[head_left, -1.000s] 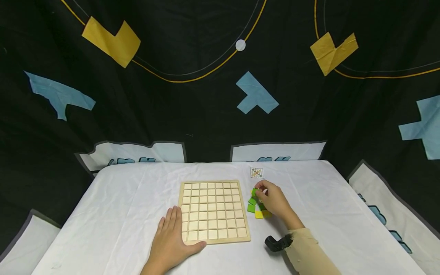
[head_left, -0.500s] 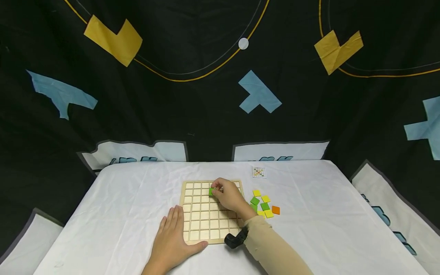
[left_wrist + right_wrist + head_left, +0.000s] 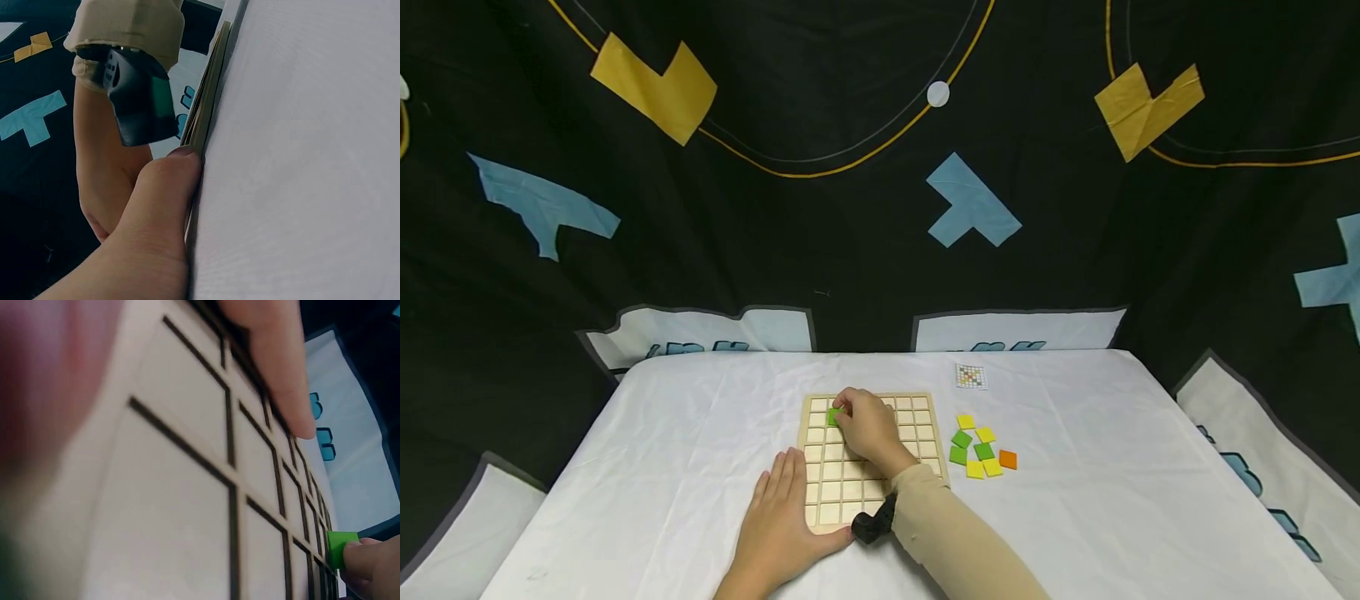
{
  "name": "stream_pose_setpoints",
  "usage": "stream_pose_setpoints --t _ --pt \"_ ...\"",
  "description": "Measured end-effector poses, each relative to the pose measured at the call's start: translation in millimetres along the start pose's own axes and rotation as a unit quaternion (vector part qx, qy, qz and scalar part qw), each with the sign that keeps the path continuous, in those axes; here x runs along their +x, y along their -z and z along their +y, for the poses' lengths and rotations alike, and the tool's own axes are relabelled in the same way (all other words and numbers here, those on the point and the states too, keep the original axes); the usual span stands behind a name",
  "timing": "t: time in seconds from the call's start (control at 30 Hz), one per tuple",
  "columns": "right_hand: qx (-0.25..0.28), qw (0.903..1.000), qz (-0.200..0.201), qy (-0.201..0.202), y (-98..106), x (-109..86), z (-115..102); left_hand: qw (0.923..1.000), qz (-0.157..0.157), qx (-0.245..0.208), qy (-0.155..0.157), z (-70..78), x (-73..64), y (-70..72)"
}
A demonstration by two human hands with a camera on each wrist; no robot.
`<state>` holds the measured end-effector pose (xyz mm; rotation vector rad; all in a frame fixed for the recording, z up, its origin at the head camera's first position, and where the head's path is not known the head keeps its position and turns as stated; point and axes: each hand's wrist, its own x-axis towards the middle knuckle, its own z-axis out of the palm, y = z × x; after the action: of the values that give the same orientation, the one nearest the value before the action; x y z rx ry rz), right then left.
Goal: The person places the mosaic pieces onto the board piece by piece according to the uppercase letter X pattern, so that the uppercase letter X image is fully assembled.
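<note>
The right hand (image 3: 868, 427) pinches a green tile (image 3: 833, 417) over the grid board (image 3: 831, 492), whose edge the spread left hand (image 3: 781, 525) touches — a placing step, apparently, which calls for careful lining-up.

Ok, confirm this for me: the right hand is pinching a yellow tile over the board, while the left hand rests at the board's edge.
Wrong on color: the tile pinched by the right hand over the board is green, as the head view shows. The left hand does rest at its edge.
</note>
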<state>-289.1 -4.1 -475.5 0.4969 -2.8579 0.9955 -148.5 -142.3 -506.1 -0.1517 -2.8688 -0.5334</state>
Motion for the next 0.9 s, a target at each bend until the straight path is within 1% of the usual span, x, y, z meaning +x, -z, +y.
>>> stream_pose_setpoints --t 0.1,0.2,0.43,0.7,0.9 --pt "-0.016 0.9999 -0.002 -0.002 -0.8 -0.7 -0.7 0.9999 0.014 0.005 -0.008 0.3 0.1 -0.8" --pt "-0.024 0.9997 -0.005 0.004 -0.5 -1.6 -1.0 0.9997 0.019 0.008 -0.009 0.0 0.3 -1.5" --pt "-0.03 0.9994 -0.011 0.012 -2.9 -4.7 -1.6 1.0 0.005 0.008 -0.002 -1.5 -0.2 -2.4" --pt "-0.039 0.9989 -0.021 0.012 -2.5 -6.5 -0.4 0.9999 0.01 -0.001 -0.003 0.3 -0.9 -1.7" --pt "-0.043 0.9984 -0.032 0.019 -1.4 -5.9 1.7 1.0 -0.002 -0.003 0.001 0.9 -0.4 -0.4"
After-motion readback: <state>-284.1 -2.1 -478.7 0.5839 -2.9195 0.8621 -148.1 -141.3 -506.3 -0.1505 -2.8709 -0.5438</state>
